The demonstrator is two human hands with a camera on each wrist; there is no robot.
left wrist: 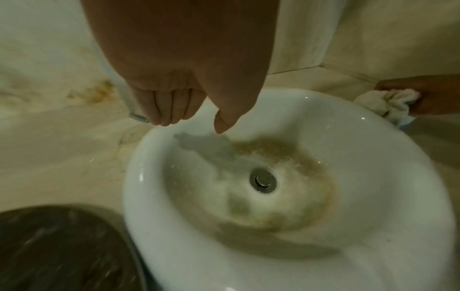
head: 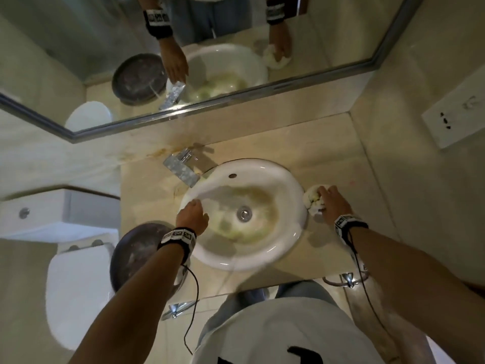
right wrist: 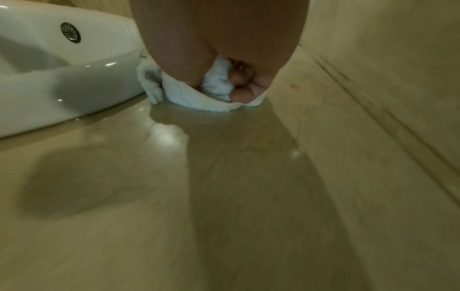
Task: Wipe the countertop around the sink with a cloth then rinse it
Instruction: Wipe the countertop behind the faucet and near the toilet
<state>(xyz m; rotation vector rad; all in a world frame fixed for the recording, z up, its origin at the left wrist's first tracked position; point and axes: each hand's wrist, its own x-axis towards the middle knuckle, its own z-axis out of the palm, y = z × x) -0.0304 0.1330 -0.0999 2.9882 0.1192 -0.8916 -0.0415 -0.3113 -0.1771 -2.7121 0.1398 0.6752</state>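
The right hand (head: 332, 206) is gripping a bunched white cloth (head: 313, 202), fingers curled into its folds, and pressing it down onto the table (head: 341, 164) just beside the right rim of the sink (head: 294, 185). In the right wrist view the cloth (right wrist: 189, 94) is sitting flat against the glossy surface, touching or nearly touching the basin wall. The left hand (head: 193, 214) is hovering over the sink's left rim, fingers loosely curled and holding nothing.

The cloth is looking soft, light and probably damp, so it is likely going to crumple and slip inside a loose hold; a full-palm grasp over the wad's middle should be serving best. The table is appearing slick and wet, so the cloth should be gliding easily. Behind the sink, the faucet (head: 181, 166) is standing beside brownish staining.
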